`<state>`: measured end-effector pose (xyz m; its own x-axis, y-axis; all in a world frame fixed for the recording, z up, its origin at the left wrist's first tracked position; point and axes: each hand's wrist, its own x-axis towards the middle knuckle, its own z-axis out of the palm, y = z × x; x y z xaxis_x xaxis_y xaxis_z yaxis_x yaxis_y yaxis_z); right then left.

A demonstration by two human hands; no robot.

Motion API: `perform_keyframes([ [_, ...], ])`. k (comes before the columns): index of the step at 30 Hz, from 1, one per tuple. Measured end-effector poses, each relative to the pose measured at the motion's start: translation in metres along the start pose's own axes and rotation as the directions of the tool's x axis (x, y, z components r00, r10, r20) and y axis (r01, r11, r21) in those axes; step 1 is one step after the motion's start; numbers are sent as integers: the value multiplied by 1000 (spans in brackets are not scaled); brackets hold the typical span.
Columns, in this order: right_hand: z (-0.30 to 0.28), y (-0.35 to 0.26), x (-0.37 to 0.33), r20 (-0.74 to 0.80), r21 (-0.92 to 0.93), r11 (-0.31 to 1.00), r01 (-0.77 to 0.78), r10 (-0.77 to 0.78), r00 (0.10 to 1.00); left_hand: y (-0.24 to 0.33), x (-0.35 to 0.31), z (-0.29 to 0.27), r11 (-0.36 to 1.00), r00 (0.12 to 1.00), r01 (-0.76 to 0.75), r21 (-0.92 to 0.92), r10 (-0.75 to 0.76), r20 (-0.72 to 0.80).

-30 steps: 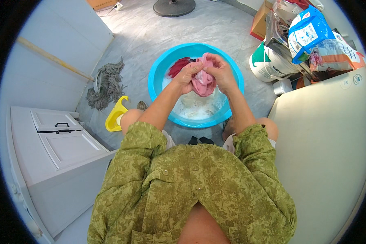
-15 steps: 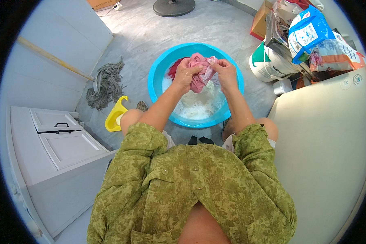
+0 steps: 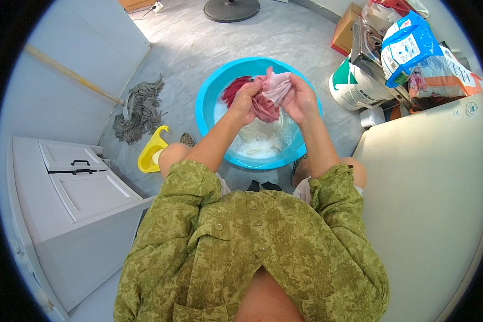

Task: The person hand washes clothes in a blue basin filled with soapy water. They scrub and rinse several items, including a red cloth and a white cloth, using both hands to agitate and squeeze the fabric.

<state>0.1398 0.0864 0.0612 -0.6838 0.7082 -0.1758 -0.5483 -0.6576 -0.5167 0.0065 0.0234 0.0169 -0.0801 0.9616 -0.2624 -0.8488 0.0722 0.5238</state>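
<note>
- White cabinet (image 3: pixel 94 196), black handles, far left, low.
- Wooden mop pole (image 3: pixel 74 75) slanting along the white wall, down to grey string mop head (image 3: pixel 139 112) on the tiled floor.
- Yellow plastic scoop (image 3: pixel 152 152), hooked handle, on floor by the left knee.
- Round blue basin (image 3: pixel 207 102) on floor between the legs; suds and whitish cloth (image 3: pixel 262 131) inside, latter partly hidden.
- Dark red cloth (image 3: pixel 233 90) at basin's left inner side, near left hand.
- Left hand (image 3: pixel 245 102): fingers gripping left part of the bunched pink cloth.
- Pink cloth (image 3: pixel 265 109): held up over the basin between both hands, crumpled, paler side showing at right.
- Right hand (image 3: pixel 302 101): fingers bent around the pale right end, gripping; fingertips partly hidden behind fabric.
- White bucket (image 3: pixel 354 86) with green patch, right of basin, well apart.
- Blue plastic package (image 3: pixel 408 47) above an orange-and-white bag (image 3: pixel 443 75), upper right.
- Cream panel (image 3: pixel 418 193), far right, two round stickers.
</note>
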Motion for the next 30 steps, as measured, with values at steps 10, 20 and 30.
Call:
perform_keyframes([
  [10,-14,15,5,23,-504,854,129,-137,990,-4,7,-13,972,998,-35,230,22,60],
  [20,-35,14,7,-159,-880,475,-27,-239,958,17,20,-18,968,970,-220,123,230,-77],
  [30,5,8,-6,-385,-497,867,-34,-185,904,19,12,-9,981,993,-120,154,120,9],
])
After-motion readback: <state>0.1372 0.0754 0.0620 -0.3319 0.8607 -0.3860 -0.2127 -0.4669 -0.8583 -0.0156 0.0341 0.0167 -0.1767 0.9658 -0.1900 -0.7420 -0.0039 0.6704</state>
